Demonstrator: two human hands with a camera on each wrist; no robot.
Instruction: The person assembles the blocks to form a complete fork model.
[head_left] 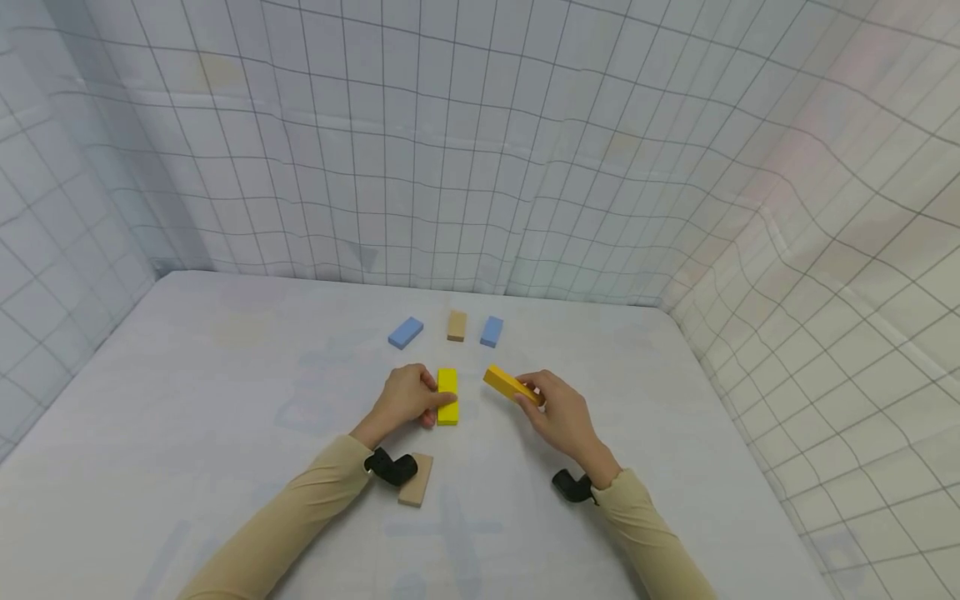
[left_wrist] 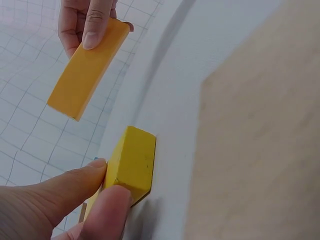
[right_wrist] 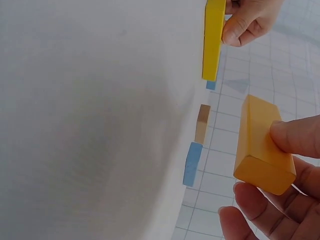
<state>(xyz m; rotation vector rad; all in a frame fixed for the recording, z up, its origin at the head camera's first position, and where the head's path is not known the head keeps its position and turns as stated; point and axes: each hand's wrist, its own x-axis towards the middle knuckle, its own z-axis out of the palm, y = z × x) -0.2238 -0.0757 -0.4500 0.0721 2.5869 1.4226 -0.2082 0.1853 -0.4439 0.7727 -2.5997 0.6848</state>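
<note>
Near the middle of the table, a long yellow block (head_left: pixel 447 381) lies on the white cloth. My left hand (head_left: pixel 402 397) grips it from the left side, the thumb reaching over its top. The left wrist view shows the block's yellow end (left_wrist: pixel 137 160) with thumb and finger at its sides. To the right, my right hand (head_left: pixel 564 415) pinches an orange block (head_left: pixel 502 382) by its near end. That block is raised off the table and tilted, its free end pointing toward the yellow one. In the right wrist view, the thumb presses the orange block's face (right_wrist: pixel 262 135).
Beyond the hands stand a blue block (head_left: pixel 406 333), a tan wooden block (head_left: pixel 457 326) and a second blue block (head_left: pixel 492 331). Another tan block (head_left: pixel 422 483) lies partly under the left wrist's camera. Grid-patterned curtains (head_left: pixel 450 167) hang behind and beside the white table (head_left: pixel 247 375).
</note>
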